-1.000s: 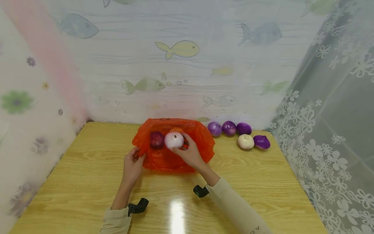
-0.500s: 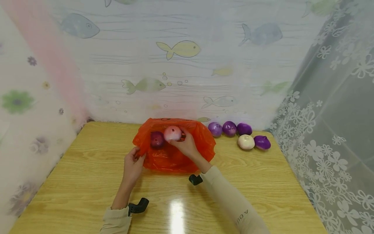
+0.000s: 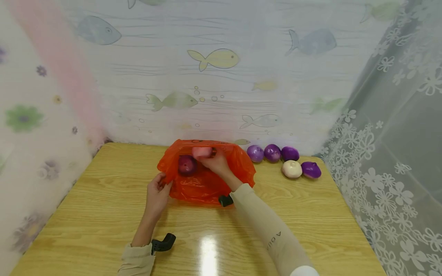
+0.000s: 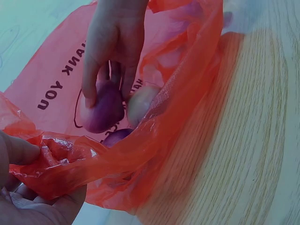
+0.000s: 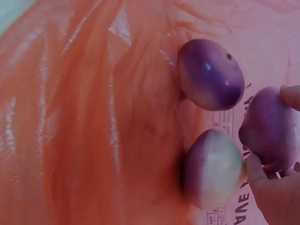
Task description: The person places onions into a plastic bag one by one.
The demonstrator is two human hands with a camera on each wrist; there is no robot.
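Note:
A red plastic bag (image 3: 203,189) with printed lettering lies with its mouth facing me. My left hand (image 3: 157,197) pinches the left edge of its opening between thumb and fingers. My right hand (image 3: 218,164) reaches inside, gripping an onion (image 3: 202,152) whose top is partly covered by the bag's upper edge in the head view. This held onion (image 4: 108,108) looks purple in the left wrist view. Two more onions rest in the bag: a purple one (image 5: 211,75) and a purple-and-pale one (image 5: 213,168), both close beside the held onion in the right wrist view.
To the bag's right on the wooden table (image 3: 103,214), several onions stand near the back edge, including a light purple one (image 3: 255,153), a cream-white one (image 3: 291,169) and a dark purple one (image 3: 311,170). A fish-patterned curtain (image 3: 214,96) hangs behind.
My right hand has moved the onion from the front of the bag's opening up and deeper inside, beneath its upper edge. The left hand keeps its hold on the bag.

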